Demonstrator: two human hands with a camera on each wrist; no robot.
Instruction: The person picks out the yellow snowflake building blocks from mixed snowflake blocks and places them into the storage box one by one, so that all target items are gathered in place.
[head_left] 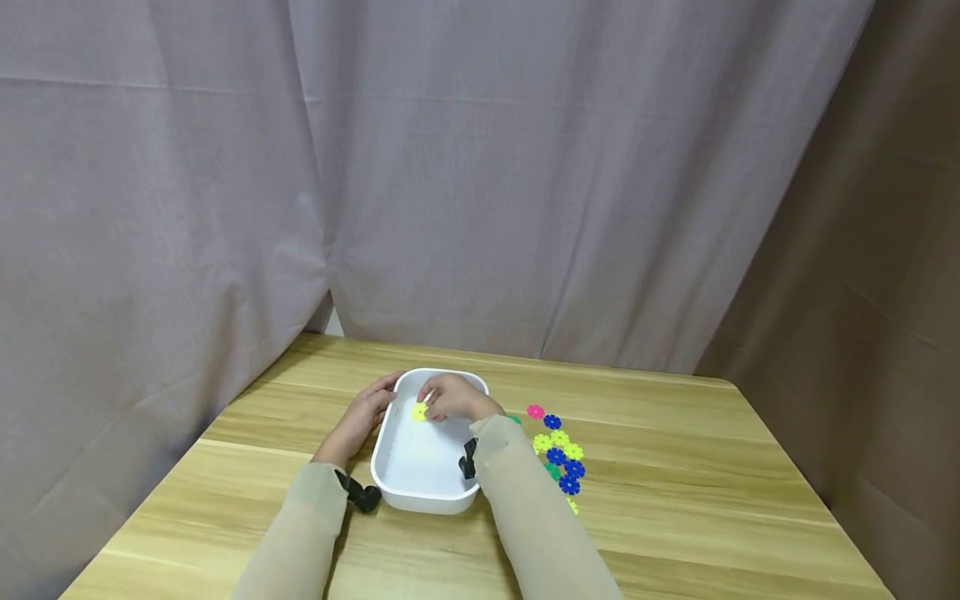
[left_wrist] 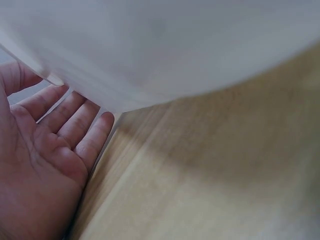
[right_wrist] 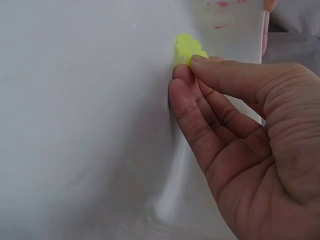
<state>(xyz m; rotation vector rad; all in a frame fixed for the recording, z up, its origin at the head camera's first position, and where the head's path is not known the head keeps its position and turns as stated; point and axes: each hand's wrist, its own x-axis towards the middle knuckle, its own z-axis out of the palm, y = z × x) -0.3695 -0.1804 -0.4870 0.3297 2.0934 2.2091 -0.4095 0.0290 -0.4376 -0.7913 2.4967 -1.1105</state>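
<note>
My right hand is inside the white plastic tray, pinching a yellow flower-shaped plastic disc between thumb and fingers. In the right wrist view the disc stands tilted at the fingertips, close to the tray's inner wall. My left hand holds the tray's far left side. The left wrist view shows that hand with its thumb at the rim and its fingers against the outside wall; the thumb's tip is hidden behind the rim.
Right of the tray, loose flower discs lie on the wooden table: a pink one, several blue ones, several yellow ones and green ones. My right forearm covers part of them. Grey curtains hang behind the table.
</note>
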